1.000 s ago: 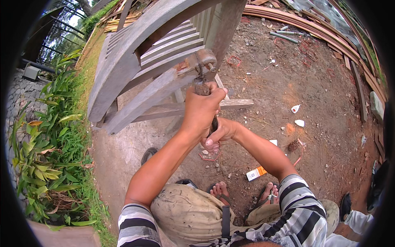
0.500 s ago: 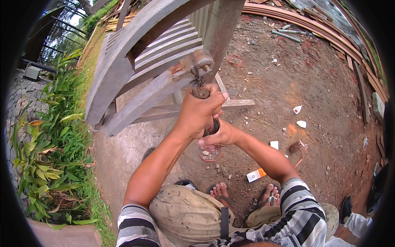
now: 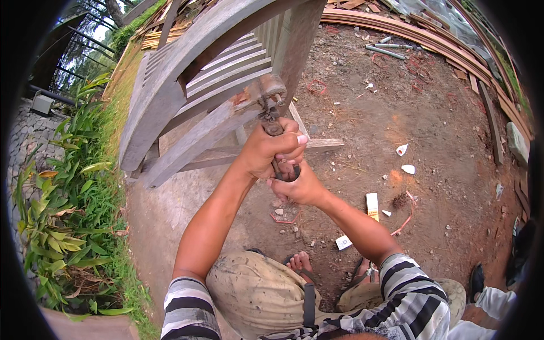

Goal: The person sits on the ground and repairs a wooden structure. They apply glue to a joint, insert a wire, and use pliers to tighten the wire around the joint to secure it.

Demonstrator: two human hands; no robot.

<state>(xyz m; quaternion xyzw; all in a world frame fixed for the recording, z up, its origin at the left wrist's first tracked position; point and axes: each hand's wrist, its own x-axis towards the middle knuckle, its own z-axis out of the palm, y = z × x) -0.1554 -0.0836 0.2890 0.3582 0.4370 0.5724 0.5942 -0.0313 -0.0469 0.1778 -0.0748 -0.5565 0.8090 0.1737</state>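
Note:
A weathered grey wooden bench [image 3: 150, 110] with slats lies tipped over in front of me. One of its curved timbers [image 3: 212, 136] ends in a worn, reddish-brown tip with metal hardware [image 3: 271, 97]. Against that hardware are the jaws of rusty pincers [image 3: 273, 127]. My left hand [image 3: 266, 152] is closed round the pincers just below their head, thumb on top. Lower down, my right hand [image 3: 303, 186] is closed round the dark handle ends. What exactly the jaws hold is too small to make out.
Long planks [image 3: 408, 28] are stacked at the far right, near grey pipes [image 3: 385, 51]. A paintbrush [image 3: 372, 205], white scraps and a pinecone [image 3: 400, 200] lie on the dirt by my right arm. Leafy plants [image 3: 62, 226] border the left. Another person's foot [image 3: 477, 280] shows at lower right.
Both hands and the pincers have shifted slightly left along with the view. The left hand sits a little lower against the right, and the jaws stay at the hardware.

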